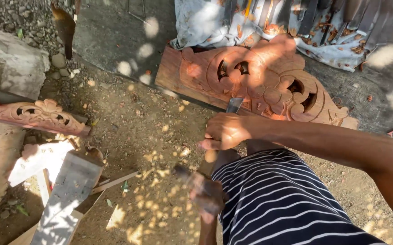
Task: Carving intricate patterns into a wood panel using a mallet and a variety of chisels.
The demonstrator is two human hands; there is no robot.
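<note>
Gripping a flat steel chisel (234, 105) in a closed fist, the right hand (226, 131) set its blade on the carved wooden panel (260, 79) lying on the ground, while the blurred left hand (205, 193), its grasp unclear, hung below, so a slip could have gouged the scrollwork.

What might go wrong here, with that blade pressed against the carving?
The chisel in the right hand could slip and gouge the carved wooden panel. The blurred left hand seems to be mid-swing and might strike the knuckles. Flying chips may reach the face.
</note>
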